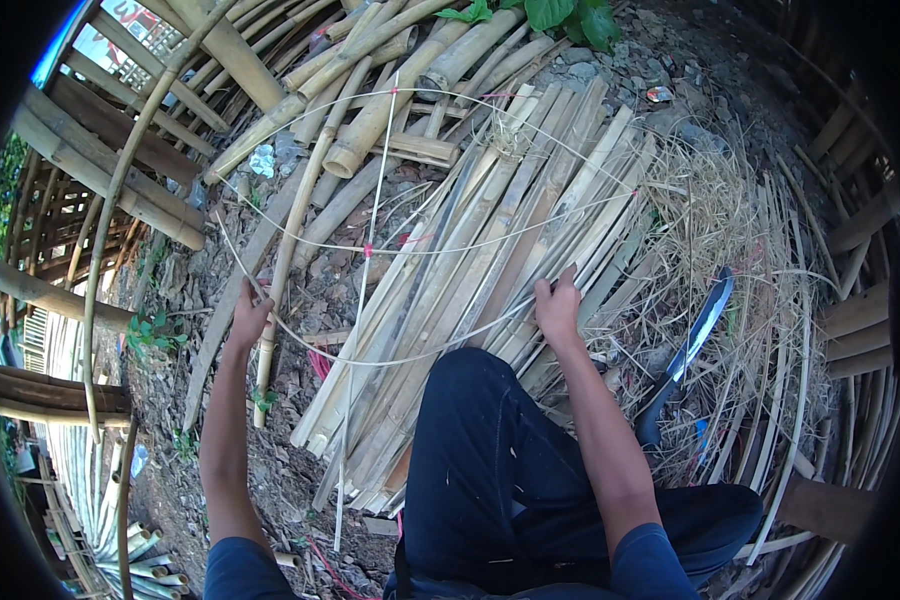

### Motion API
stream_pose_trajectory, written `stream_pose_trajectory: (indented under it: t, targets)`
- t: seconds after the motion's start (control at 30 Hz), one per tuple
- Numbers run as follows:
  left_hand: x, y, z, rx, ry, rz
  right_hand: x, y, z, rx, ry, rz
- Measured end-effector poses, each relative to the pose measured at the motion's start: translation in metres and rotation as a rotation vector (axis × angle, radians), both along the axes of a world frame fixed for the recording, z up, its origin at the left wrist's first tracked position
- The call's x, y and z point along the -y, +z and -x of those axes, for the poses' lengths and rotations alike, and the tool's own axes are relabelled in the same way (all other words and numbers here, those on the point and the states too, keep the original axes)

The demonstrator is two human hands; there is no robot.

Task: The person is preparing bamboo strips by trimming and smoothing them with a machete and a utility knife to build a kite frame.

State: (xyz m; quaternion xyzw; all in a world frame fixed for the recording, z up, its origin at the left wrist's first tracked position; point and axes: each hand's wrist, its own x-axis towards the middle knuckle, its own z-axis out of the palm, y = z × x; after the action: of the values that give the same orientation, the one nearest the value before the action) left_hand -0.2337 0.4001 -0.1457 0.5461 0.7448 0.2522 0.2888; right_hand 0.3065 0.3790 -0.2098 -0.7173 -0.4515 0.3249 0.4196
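A light frame of thin bamboo strips (381,170) spreads out in front of me, with a long straight spine crossed by curved strips. Red ties (368,250) bind its crossings. My left hand (251,316) pinches one end of the lower bowed bamboo strip (400,361). That strip's other side is gripped between the fingers of my right hand (558,305), above my raised knee. The strip bends downward between both hands and passes over the spine. Beneath the frame lies a pile of flat split bamboo slats (490,230).
A large knife (703,322) with a dark handle rests on bamboo shavings (710,210) to my right. Thick bamboo poles (370,120) are heaped at the far side. A bamboo fence (110,190) stands on the left, and more poles (865,330) line the right.
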Motion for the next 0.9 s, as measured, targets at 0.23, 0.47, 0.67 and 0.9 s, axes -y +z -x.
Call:
stream_pose_trajectory:
  t: [0.23, 0.47, 0.67, 0.9]
  targets:
    - [-0.004, 0.0, -0.001, 0.022, -0.012, -0.067, 0.0, -0.002, -0.001, 0.018, 0.001, -0.037]
    - [-0.008, 0.005, -0.011, -0.003, -0.012, -0.062, 0.0, -0.002, -0.004, -0.059, 0.001, 0.002]
    - [-0.009, 0.003, -0.007, -0.016, -0.012, 0.031, -0.002, -0.008, -0.006, 0.005, -0.025, -0.077]
    - [-0.009, 0.003, -0.001, -0.011, -0.031, -0.004, -0.003, -0.01, -0.006, -0.019, 0.004, -0.014]
